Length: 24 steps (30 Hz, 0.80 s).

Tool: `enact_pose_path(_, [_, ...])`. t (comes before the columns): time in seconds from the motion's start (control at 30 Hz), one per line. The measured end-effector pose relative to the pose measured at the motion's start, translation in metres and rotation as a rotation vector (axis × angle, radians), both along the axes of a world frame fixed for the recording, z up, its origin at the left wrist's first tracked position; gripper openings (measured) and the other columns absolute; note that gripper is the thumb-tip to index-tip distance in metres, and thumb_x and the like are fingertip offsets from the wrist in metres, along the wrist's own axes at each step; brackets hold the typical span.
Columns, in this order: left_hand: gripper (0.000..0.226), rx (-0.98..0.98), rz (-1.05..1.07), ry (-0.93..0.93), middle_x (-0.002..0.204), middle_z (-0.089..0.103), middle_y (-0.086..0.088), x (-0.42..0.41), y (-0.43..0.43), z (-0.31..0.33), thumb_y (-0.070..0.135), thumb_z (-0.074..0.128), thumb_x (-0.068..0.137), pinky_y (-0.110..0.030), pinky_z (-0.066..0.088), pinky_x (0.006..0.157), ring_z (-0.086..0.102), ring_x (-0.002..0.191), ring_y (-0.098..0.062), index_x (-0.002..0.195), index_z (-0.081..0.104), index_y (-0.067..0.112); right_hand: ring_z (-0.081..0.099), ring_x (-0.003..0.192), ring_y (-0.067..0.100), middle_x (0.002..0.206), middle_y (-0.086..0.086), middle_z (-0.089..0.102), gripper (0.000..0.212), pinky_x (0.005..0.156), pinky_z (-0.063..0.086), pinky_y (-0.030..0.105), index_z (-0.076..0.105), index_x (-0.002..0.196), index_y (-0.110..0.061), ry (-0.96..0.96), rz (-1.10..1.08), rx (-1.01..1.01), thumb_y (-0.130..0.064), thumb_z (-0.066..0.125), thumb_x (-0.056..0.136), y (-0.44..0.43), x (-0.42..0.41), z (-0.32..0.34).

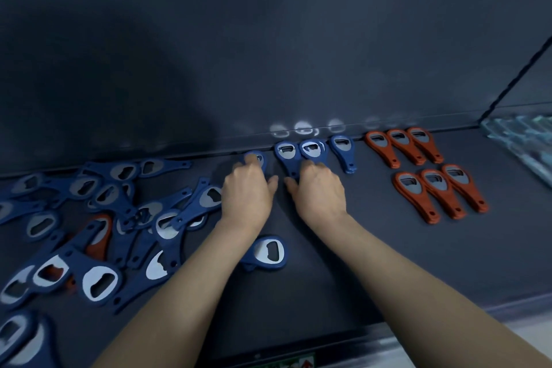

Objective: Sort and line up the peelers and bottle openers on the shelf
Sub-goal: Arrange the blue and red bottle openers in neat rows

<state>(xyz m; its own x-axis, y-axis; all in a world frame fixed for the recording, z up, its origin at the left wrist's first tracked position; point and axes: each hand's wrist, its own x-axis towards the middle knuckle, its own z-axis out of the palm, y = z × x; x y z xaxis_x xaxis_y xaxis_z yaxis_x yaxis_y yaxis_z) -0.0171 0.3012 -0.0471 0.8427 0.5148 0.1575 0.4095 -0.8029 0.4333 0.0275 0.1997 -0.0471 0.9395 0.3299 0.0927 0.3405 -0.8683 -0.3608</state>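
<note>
Left hand [248, 190] curls its fingers round a blue plastic bottle opener [257, 159], apparently adding it to the far row. Right hand [318, 193] covers the neighbouring blue openers [286, 155], grip unclear, probably steadying them. Orange openers [418, 203] lie sorted at right and an unsorted heap [98, 279] at left on the dark shelf [358, 248].

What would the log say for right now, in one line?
left hand on blue opener | right hand on blue row | red openers lined up, right | blue pile unsorted, left
</note>
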Motion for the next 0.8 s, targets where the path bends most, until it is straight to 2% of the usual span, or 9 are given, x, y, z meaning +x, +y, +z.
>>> enact_pose_path(0.1, [0.046, -0.030, -0.061, 0.016, 0.107, 0.055, -0.016, -0.008, 0.003, -0.001, 0.031, 0.070, 0.082, -0.034, 0.040, 0.077, 0.056, 0.096, -0.034, 0.114, 0.050, 0.004, 0.057, 0.091, 0.032, 0.100, 0.013, 0.058, 0.032, 0.064, 0.031, 0.029, 0.053, 0.098, -0.004, -0.034, 0.019, 0.014, -0.035, 0.055, 0.091, -0.007, 0.000, 0.001])
enact_pose_path(0.2, [0.037, -0.080, -0.089, -0.030, 0.112, 0.049, -0.012, -0.014, 0.005, -0.002, 0.022, 0.072, 0.081, -0.032, 0.041, 0.081, 0.055, 0.095, -0.030, 0.111, 0.056, 0.007, 0.055, 0.094, 0.031, 0.101, 0.013, 0.058, 0.030, 0.068, 0.034, 0.030, 0.056, 0.101, -0.003, -0.098, 0.044, 0.060, -0.031, 0.057, 0.091, -0.018, 0.003, 0.003])
enact_pose_path(0.33, [0.027, -0.099, -0.097, -0.085, 0.115, 0.053, -0.009, -0.014, 0.003, -0.004, 0.010, 0.067, 0.084, -0.020, 0.036, 0.080, 0.057, 0.093, -0.025, 0.111, 0.063, 0.004, 0.045, 0.104, 0.029, 0.108, 0.013, 0.053, 0.026, 0.077, 0.038, 0.031, 0.057, 0.108, -0.002, -0.150, 0.036, 0.090, -0.021, 0.056, 0.090, -0.035, 0.012, 0.002])
enact_pose_path(0.4, [0.025, -0.093, -0.103, -0.104, 0.114, 0.056, -0.010, -0.013, 0.001, -0.005, 0.006, 0.065, 0.086, -0.022, 0.039, 0.082, 0.058, 0.093, -0.025, 0.111, 0.064, 0.002, 0.042, 0.107, 0.028, 0.114, 0.013, 0.051, 0.029, 0.081, 0.039, 0.031, 0.055, 0.112, -0.002, -0.132, 0.007, 0.084, -0.021, 0.058, 0.090, -0.040, 0.016, 0.001])
enact_pose_path(0.5, [0.023, -0.078, -0.109, -0.120, 0.113, 0.058, -0.012, -0.009, 0.001, -0.005, 0.003, 0.063, 0.086, -0.028, 0.044, 0.084, 0.059, 0.093, -0.027, 0.109, 0.065, 0.001, 0.045, 0.106, 0.028, 0.114, 0.014, 0.051, 0.029, 0.077, 0.038, 0.030, 0.053, 0.114, -0.002, -0.048, -0.001, 0.100, -0.019, 0.058, 0.090, -0.043, 0.019, -0.001])
enact_pose_path(0.67, [0.023, -0.083, -0.111, -0.121, 0.111, 0.059, -0.011, -0.006, 0.003, -0.006, 0.006, 0.066, 0.085, -0.026, 0.044, 0.080, 0.060, 0.090, -0.026, 0.108, 0.065, 0.002, 0.049, 0.103, 0.030, 0.108, 0.015, 0.053, 0.022, 0.077, 0.042, 0.033, 0.054, 0.110, 0.000, -0.010, 0.026, 0.111, -0.012, 0.054, 0.091, -0.042, 0.021, -0.001])
enact_pose_path(0.8, [0.029, -0.007, -0.120, -0.121, 0.115, 0.056, -0.011, -0.008, -0.003, -0.005, 0.006, 0.067, 0.084, -0.031, 0.043, 0.087, 0.054, 0.100, -0.028, 0.112, 0.064, 0.001, 0.051, 0.098, 0.030, 0.105, 0.015, 0.053, 0.022, 0.075, 0.043, 0.032, 0.056, 0.112, -0.001, -0.003, 0.072, 0.102, -0.010, 0.053, 0.092, -0.044, 0.022, -0.001])
